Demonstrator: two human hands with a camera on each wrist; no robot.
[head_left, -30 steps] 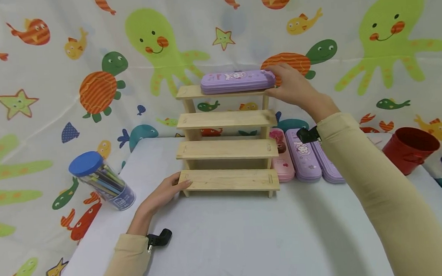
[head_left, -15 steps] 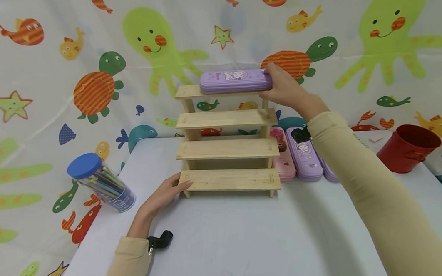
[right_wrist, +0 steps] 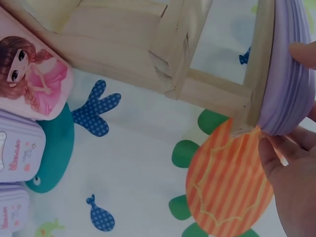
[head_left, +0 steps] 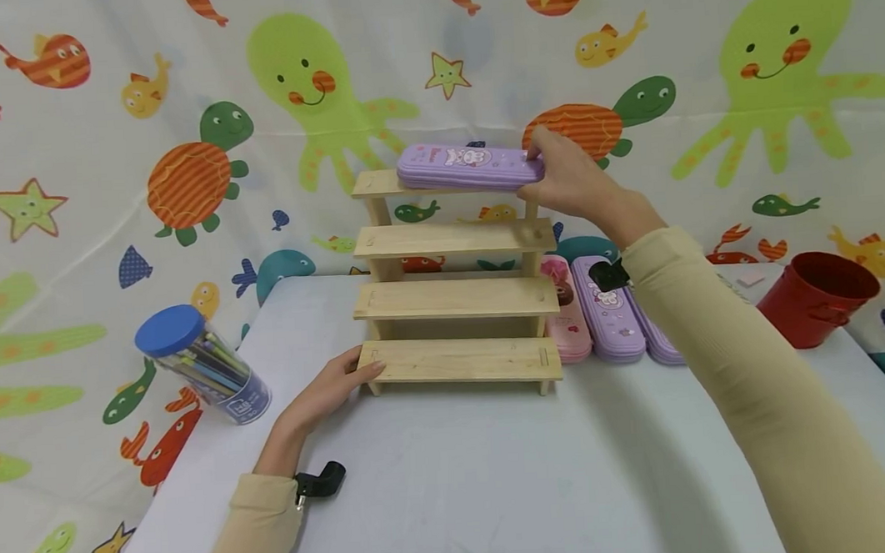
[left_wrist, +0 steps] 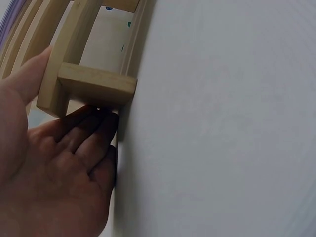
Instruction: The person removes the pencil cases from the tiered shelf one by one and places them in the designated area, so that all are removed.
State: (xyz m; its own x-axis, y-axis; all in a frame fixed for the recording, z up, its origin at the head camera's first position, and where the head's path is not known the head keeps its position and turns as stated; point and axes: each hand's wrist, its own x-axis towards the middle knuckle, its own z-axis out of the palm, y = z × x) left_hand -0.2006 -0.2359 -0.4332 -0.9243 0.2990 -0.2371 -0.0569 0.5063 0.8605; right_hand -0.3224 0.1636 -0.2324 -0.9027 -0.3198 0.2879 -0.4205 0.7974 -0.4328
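My right hand (head_left: 574,173) pinches the right end of a purple pencil case (head_left: 467,165) on the top tier of a wooden step shelf (head_left: 454,299). The case lies slightly askew, its right end nearer to me. In the right wrist view, thumb and fingers (right_wrist: 296,148) clasp the case's ribbed end. My left hand (head_left: 327,391) grips the left end of the lowest tier, its thumb on top. Beneath the board, beside the shelf's leg (left_wrist: 98,85), its curled fingers (left_wrist: 94,136) show in the left wrist view.
Right of the shelf lie a pink pencil case (head_left: 567,320) and two purple ones (head_left: 612,322). A red bucket (head_left: 808,307) stands far right, near a small pink block (head_left: 751,279). At left, a blue-lidded tub of pens (head_left: 207,364) stands. A patterned cloth (head_left: 385,46) hangs behind.
The pencil case on top has shifted slightly left, and its right end has swung toward me. My right hand moved left with it. The left hand has stayed on the shelf.
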